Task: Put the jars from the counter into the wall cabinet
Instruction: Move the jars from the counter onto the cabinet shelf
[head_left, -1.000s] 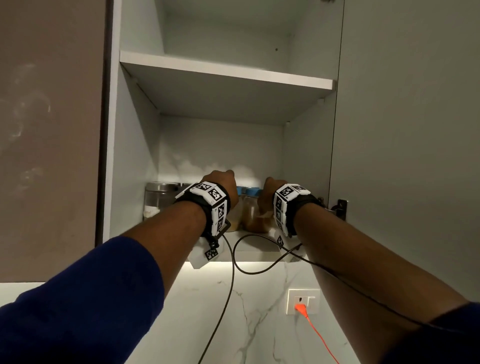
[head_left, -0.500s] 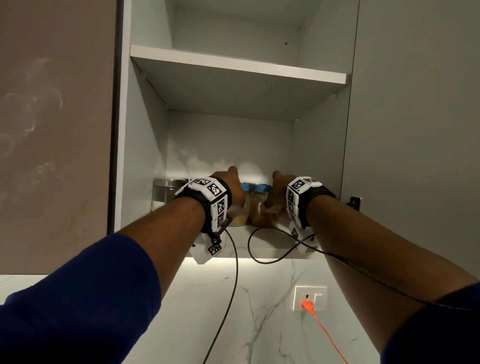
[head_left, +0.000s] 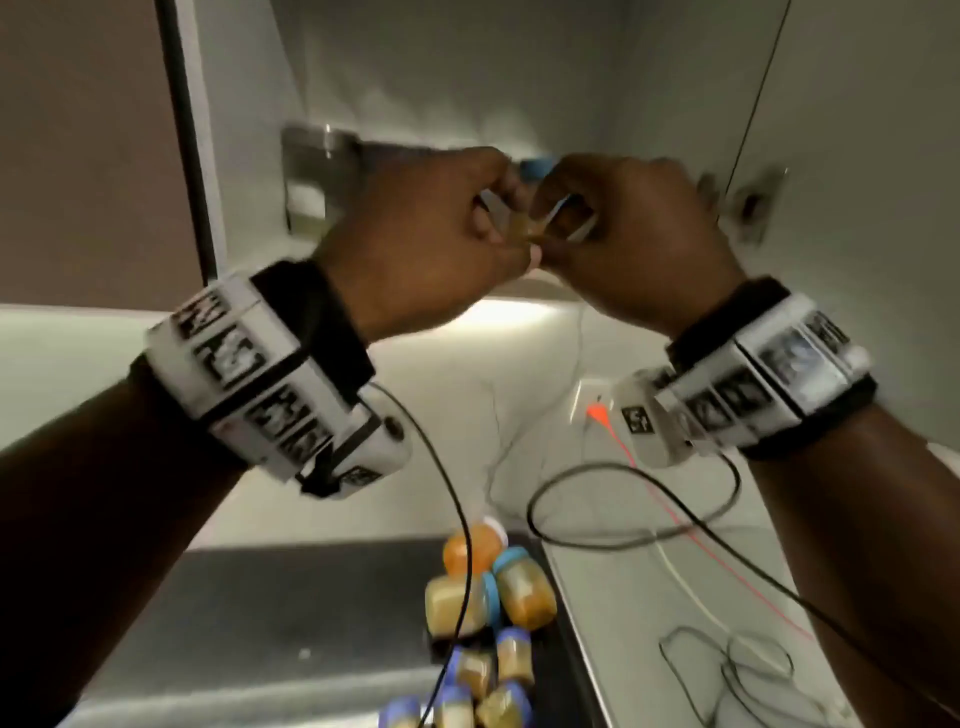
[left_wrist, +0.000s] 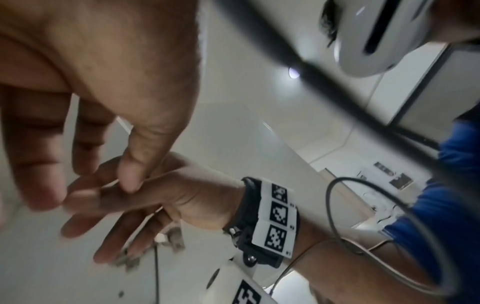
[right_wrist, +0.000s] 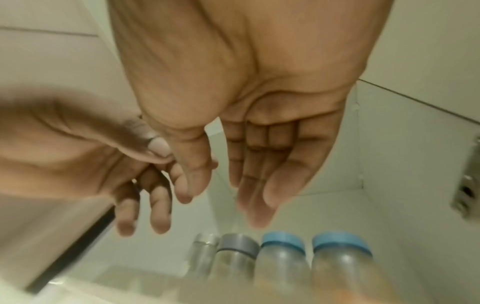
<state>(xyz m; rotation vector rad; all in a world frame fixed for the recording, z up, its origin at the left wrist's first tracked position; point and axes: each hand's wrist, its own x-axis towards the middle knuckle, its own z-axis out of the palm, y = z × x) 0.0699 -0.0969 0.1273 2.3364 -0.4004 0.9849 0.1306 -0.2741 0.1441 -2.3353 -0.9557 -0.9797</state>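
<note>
Both hands hover close together in front of the wall cabinet's bottom shelf (head_left: 519, 288). My left hand (head_left: 493, 213) and right hand (head_left: 563, 213) hold nothing; the wrist views show relaxed fingers on the left hand (left_wrist: 85, 185) and the right hand (right_wrist: 228, 185). Behind them on the shelf stand two blue-lidded jars (right_wrist: 283, 257) (right_wrist: 340, 261) and a grey-lidded jar (right_wrist: 236, 251). One blue lid (head_left: 535, 167) peeks between my hands. Several blue-lidded jars with amber contents (head_left: 524, 592) stand on the counter below, near an orange jar (head_left: 472, 548).
A steel-lidded container (head_left: 311, 171) stands at the shelf's left end. The open cabinet door (head_left: 857, 156) hangs at the right, with its hinge (head_left: 753, 202) near my right hand. A wall socket with an orange plug (head_left: 597, 410) and loose cables (head_left: 623, 540) lie over the white counter (head_left: 649, 623).
Both hands have let go of the jars on the shelf and drawn back toward me. The head view has tilted down, and the counter jars now show.
</note>
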